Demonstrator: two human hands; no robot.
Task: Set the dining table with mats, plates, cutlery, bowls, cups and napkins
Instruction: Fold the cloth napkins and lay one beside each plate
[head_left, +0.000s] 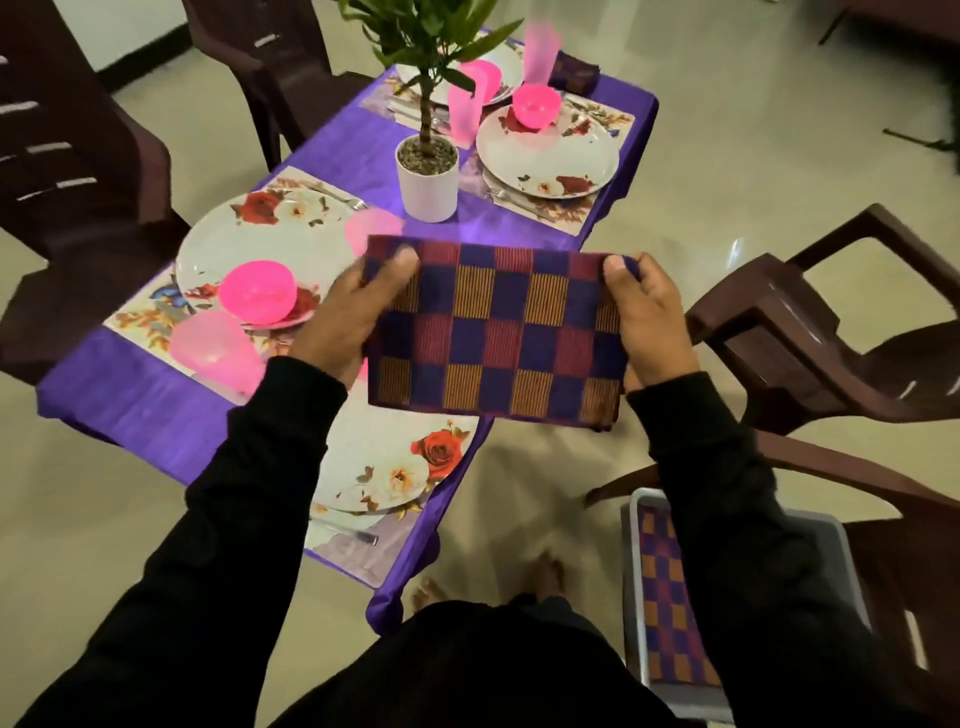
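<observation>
The left hand (353, 317) and the right hand (647, 317) are each pinching a top corner of a checked napkin (493, 332), thumbs on the front and fingers curled behind, holding it spread in the air above the near edge of the counter (156, 410). The cloth is hanging limp, so it is probably light and soft and will likely sag wherever it is not held; corners or a folded edge look like the best places to grip. Below it a flowered plate (395, 467) is waiting, seemingly without a napkin yet. More checked cloth is lying in a grey tray (847, 551) by the right arm.
</observation>
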